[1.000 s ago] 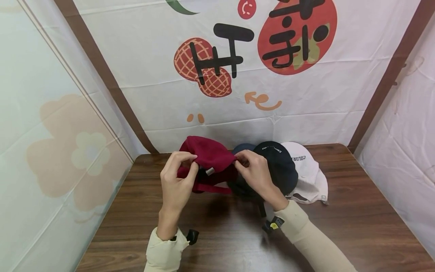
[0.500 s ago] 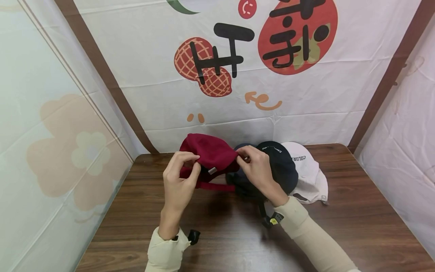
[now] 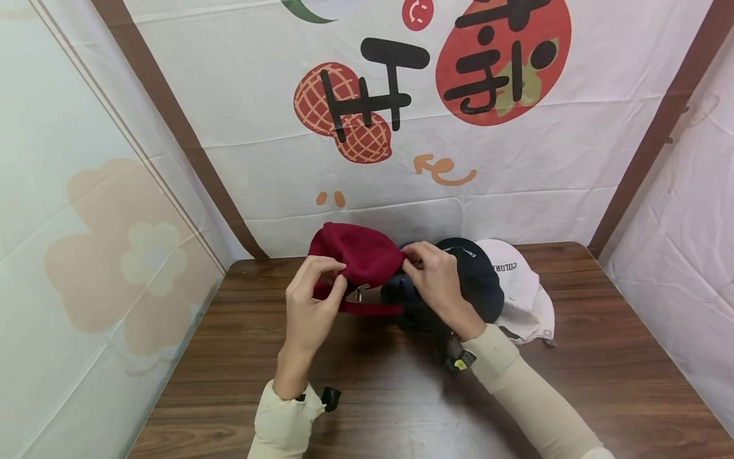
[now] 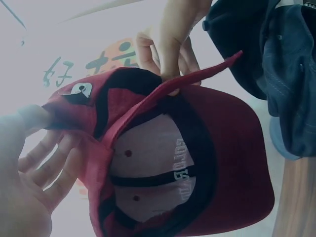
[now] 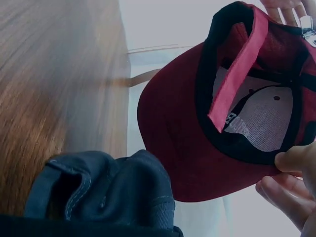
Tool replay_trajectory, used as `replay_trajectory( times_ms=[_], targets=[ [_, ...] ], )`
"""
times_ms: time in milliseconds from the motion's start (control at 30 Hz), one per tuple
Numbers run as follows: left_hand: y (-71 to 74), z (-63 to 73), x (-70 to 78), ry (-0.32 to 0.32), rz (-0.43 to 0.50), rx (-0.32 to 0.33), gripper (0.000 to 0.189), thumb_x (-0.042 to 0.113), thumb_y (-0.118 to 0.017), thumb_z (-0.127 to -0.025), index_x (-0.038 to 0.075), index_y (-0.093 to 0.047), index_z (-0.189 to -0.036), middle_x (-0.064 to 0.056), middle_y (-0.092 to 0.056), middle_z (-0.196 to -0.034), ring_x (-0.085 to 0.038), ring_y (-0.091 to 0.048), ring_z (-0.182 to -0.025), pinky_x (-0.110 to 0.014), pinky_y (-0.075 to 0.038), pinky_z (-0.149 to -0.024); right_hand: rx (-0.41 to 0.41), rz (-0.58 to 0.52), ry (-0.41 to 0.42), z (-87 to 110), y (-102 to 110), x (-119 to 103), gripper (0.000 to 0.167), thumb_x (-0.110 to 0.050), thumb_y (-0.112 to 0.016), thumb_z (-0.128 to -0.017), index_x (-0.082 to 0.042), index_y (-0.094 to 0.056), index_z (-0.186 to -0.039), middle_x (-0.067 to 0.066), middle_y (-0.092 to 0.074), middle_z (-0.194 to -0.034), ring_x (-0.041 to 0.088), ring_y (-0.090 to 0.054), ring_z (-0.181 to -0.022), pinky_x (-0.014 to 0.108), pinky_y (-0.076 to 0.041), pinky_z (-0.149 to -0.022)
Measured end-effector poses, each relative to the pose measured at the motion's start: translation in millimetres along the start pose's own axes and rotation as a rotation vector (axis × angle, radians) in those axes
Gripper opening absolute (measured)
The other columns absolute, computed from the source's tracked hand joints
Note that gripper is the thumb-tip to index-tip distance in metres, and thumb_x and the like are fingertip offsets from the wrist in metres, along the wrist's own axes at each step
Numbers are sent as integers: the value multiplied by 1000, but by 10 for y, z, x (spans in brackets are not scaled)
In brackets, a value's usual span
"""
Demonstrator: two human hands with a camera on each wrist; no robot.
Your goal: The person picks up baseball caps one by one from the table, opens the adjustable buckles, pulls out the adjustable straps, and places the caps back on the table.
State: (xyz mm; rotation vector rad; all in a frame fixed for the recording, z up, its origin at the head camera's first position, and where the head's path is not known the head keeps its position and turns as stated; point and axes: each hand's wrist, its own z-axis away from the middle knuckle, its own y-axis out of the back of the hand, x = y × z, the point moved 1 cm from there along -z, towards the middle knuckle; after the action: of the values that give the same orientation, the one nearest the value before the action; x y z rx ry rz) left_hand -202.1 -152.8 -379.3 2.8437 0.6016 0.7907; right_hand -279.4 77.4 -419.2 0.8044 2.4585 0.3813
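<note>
A dark red baseball cap (image 3: pixel 358 255) is held up above the far part of the table. My left hand (image 3: pixel 309 303) pinches its edge on the left, between thumb and fingers. On the right side, my right hand (image 3: pixel 438 280) pinches the rim near where the brim joins the crown. The left wrist view shows the cap's inside with its black sweatband (image 4: pixel 200 133) and wide brim (image 4: pixel 242 158). A loose red strap (image 5: pixel 242 69) hangs across the opening in the right wrist view, with a metal buckle (image 5: pixel 308 32) at the far side.
Right of the red cap, a black cap (image 3: pixel 478 280) overlaps a white cap (image 3: pixel 524 293) with dark lettering. Dark blue fabric of another cap (image 5: pixel 123 187) lies close under my right hand. A printed cloth wall (image 3: pixel 258 172) rises behind the wooden table (image 3: pixel 378 408).
Both hands have shifted the red cap slightly right and upward. Its crown has tilted, so the pale label seen earlier under the edge is now mostly out of sight.
</note>
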Motion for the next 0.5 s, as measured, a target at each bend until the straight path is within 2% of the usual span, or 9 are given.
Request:
replay_trajectory(
  times_ms=[200, 500],
  targets=[
    [-54, 27, -31, 34, -1, -39, 19, -10, -68, -94, 3, -74, -106, -11, -71, -104, -16, -64, -88, -21, -56, -77, 0, 32, 11, -9, -20, 64, 11, 1, -77, -88, -7, -79, -95, 9, -78, -92, 21, -78, -76, 39, -63, -65],
    [-169, 86, -106, 39, 19, -97, 21, -10, -69, -93, 5, -75, -106, -10, -71, -104, -19, -66, -87, -20, -56, -80, -36, 81, -6, -18, -61, 156, 11, 2, -75, -87, -7, -78, -92, 9, -77, -88, 22, -74, -73, 43, -60, -66]
  ],
)
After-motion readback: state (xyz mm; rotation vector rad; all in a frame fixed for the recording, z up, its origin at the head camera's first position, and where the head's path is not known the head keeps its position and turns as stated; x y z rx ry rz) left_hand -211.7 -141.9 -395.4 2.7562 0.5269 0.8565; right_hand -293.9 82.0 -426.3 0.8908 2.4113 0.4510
